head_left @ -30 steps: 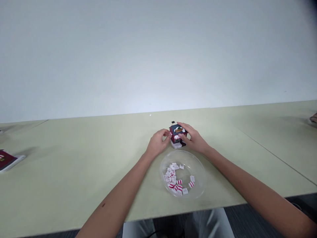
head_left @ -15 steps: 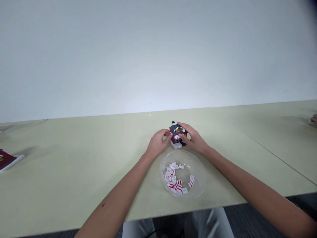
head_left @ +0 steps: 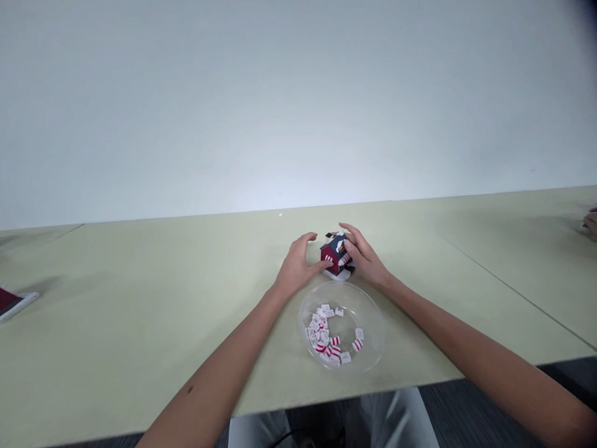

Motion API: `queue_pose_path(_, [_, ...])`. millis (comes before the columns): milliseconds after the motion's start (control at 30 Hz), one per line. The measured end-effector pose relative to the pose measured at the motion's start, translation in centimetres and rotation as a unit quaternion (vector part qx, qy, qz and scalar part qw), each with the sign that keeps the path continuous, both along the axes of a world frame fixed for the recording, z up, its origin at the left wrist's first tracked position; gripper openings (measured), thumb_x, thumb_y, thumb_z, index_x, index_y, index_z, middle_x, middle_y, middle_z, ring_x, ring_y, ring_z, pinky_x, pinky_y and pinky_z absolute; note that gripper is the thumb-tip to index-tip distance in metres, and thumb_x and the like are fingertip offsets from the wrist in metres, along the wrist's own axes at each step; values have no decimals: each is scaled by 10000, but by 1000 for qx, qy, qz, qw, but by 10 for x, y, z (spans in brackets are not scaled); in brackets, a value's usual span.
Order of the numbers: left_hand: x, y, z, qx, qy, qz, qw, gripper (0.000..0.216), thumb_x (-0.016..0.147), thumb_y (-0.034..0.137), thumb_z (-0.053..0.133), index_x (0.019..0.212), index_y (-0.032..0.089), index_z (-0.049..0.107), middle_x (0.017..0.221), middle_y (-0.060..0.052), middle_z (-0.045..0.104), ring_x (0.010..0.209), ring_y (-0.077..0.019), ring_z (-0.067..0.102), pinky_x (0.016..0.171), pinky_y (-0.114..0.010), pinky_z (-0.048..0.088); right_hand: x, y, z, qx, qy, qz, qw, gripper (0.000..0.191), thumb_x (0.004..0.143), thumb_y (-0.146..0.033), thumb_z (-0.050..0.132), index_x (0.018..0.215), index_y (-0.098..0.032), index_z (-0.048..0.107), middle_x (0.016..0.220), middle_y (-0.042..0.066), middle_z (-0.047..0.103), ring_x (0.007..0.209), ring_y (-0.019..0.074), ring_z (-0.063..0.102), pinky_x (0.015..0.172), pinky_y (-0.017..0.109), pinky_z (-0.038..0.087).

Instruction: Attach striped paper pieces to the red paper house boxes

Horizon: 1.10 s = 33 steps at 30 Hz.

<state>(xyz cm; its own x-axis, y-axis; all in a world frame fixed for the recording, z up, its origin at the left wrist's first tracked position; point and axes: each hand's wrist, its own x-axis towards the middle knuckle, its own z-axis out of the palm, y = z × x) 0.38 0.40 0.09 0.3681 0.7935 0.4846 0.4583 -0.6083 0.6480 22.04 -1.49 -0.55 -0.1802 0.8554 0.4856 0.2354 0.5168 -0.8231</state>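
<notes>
A small toy-brick house (head_left: 334, 255), dark red with a navy roof and red-and-white striped bits, stands on the pale green table (head_left: 140, 292) just beyond a clear plastic bowl (head_left: 373, 311). My left hand (head_left: 297, 269) cups its left side, thumb at the base and fingers curled apart above it. My right hand (head_left: 365, 256) grips the house from the right, fingers over the roof. The bowl holds several white and red-striped brick pieces (head_left: 328, 336).
A dark red and white object (head_left: 12, 302) lies at the table's far left edge. Another person's hand (head_left: 590, 221) shows at the far right edge. A tiny white speck (head_left: 280, 215) lies near the wall. A seam crosses the table at right.
The house has been turned so a red side wall faces me. My left hand's fingers have lifted off and spread, with the thumb now at the base.
</notes>
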Motion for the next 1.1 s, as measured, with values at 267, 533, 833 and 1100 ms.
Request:
queue_pose_path(267, [3,-4,7,-65,-2,-102,993,591,897,483,618,1421,253,468,1423,-66,560,1297,-245,535,1100,-374,409,-4,3,-2,1,-31,-55,998,526,1016,-553,357,1435,-248,450,1354,90,570,1170,240,577,1018,411,467])
queue_pose_path(533, [3,-7,7,-76,-8,-94,993,529,884,491,632,1343,272,486,1331,-48,595,1205,-239,583,1021,-375,466,-3,3,0,140,-64,-131,979,282,985,-475,486,1076,-225,580,1067,90,608,974,223,598,810,377,534])
queue_pose_path(833, [1,-3,6,-43,-3,-92,995,812,890,481,626,1563,297,211,1623,-88,278,1478,-291,314,1197,-439,318,-3,0,5,86,-92,-10,992,563,844,-484,713,1324,-268,513,1330,101,571,1183,275,577,938,451,538])
queue_pose_path(1100, [-1,-5,8,3,26,-70,997,706,891,503,629,1510,322,342,1595,-85,305,1511,-273,232,1228,-454,267,-4,5,-5,69,-110,-18,991,536,922,-464,614,1422,-294,525,1368,75,618,1205,279,596,954,472,533])
